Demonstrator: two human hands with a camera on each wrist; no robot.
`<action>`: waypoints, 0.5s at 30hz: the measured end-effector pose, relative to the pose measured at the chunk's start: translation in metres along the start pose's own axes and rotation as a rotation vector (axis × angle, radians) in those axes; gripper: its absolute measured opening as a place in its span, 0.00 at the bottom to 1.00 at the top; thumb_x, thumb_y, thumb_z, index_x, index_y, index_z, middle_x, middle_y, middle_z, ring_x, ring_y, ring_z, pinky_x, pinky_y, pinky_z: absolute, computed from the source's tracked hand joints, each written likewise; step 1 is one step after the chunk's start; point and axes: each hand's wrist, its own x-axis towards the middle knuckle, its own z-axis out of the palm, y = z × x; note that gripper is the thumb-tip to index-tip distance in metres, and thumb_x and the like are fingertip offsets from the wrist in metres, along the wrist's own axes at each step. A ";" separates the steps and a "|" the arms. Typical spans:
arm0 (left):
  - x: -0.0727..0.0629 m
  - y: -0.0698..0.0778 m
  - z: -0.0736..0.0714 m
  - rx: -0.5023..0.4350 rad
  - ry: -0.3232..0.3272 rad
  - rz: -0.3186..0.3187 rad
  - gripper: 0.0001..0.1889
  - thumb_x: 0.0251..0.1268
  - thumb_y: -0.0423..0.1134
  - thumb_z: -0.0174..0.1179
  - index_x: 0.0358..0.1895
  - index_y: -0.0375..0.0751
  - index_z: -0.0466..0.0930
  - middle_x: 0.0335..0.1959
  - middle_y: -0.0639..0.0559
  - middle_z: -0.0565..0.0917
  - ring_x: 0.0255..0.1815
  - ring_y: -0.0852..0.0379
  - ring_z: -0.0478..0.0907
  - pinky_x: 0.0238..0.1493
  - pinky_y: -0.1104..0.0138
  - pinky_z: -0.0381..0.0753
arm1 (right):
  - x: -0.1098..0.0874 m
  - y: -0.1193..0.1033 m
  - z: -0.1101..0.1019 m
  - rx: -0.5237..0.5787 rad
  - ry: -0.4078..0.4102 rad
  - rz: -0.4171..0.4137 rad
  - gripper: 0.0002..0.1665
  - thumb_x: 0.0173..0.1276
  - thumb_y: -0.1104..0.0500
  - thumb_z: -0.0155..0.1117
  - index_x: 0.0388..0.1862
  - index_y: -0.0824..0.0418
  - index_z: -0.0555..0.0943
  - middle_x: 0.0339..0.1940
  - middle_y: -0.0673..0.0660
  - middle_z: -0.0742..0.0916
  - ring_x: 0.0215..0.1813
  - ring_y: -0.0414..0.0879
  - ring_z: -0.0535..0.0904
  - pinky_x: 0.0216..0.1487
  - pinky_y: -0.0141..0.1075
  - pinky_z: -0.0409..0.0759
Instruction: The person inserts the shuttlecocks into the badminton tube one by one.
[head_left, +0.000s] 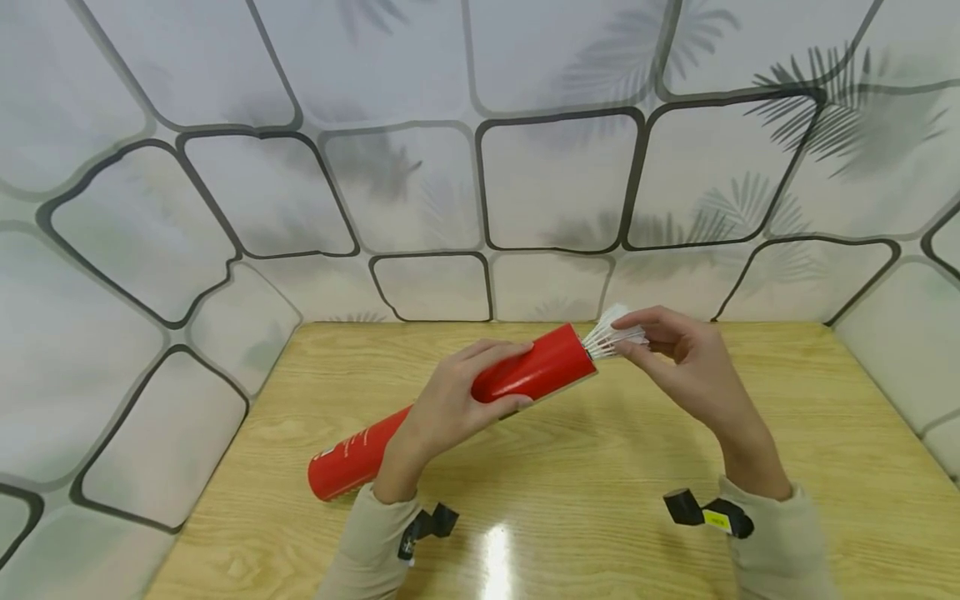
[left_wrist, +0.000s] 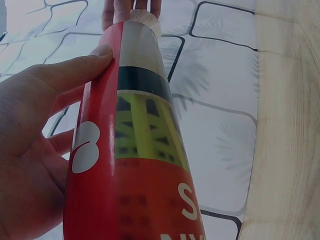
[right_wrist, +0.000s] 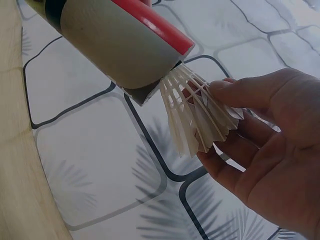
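My left hand (head_left: 442, 400) grips a long red shuttlecock tube (head_left: 551, 362) around its upper half, thumb on one side and fingers on the other. The tube slants, its mouth toward the right and its far end lower at left. In the left wrist view, the tube (left_wrist: 145, 135) has a see-through strip with a yellow-green and orange print. At the mouth, my right hand (head_left: 697, 367) pinches the white skirt of a shuttlecock (right_wrist: 200, 115) between thumb and fingers. The skirt flares outside the mouth; the shuttlecock's narrow end is hidden by the tube's rim.
A light wood table (head_left: 600, 500) lies under both hands. Behind it and at the sides stands a pale backdrop (head_left: 555, 183) with dark stone-like outlines and leaf shadows. Each sleeved wrist wears a small black camera mount (head_left: 427, 525).
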 end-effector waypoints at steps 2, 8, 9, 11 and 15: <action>0.000 0.000 0.000 -0.001 -0.001 0.002 0.29 0.64 0.49 0.73 0.68 0.53 0.78 0.61 0.56 0.81 0.54 0.58 0.79 0.47 0.63 0.83 | 0.000 -0.001 0.004 -0.017 0.000 0.012 0.14 0.66 0.74 0.70 0.49 0.64 0.85 0.42 0.58 0.89 0.38 0.44 0.88 0.33 0.28 0.79; 0.000 0.000 0.001 -0.014 -0.011 0.005 0.29 0.64 0.48 0.73 0.69 0.53 0.78 0.62 0.55 0.81 0.53 0.57 0.79 0.47 0.64 0.84 | -0.002 0.000 0.010 -0.052 -0.087 0.005 0.15 0.70 0.72 0.67 0.52 0.59 0.85 0.45 0.54 0.88 0.42 0.46 0.88 0.39 0.30 0.82; 0.000 0.000 0.001 -0.017 -0.013 0.005 0.29 0.64 0.48 0.73 0.69 0.53 0.78 0.62 0.55 0.81 0.54 0.57 0.79 0.47 0.64 0.84 | -0.002 0.000 0.011 -0.051 -0.109 -0.009 0.16 0.70 0.72 0.66 0.52 0.59 0.85 0.45 0.53 0.88 0.43 0.46 0.88 0.39 0.30 0.82; 0.000 0.001 0.002 -0.023 -0.015 0.005 0.29 0.64 0.48 0.73 0.69 0.53 0.78 0.62 0.55 0.81 0.54 0.57 0.78 0.47 0.64 0.84 | -0.002 0.000 0.011 -0.032 -0.154 -0.036 0.16 0.71 0.73 0.65 0.54 0.59 0.85 0.47 0.54 0.88 0.43 0.46 0.88 0.40 0.31 0.83; 0.000 0.001 0.002 -0.034 -0.015 0.010 0.29 0.64 0.47 0.73 0.69 0.52 0.78 0.62 0.56 0.81 0.54 0.57 0.78 0.48 0.64 0.84 | -0.001 -0.001 0.010 0.040 -0.207 -0.044 0.17 0.73 0.73 0.62 0.57 0.61 0.83 0.49 0.57 0.88 0.44 0.46 0.89 0.44 0.32 0.84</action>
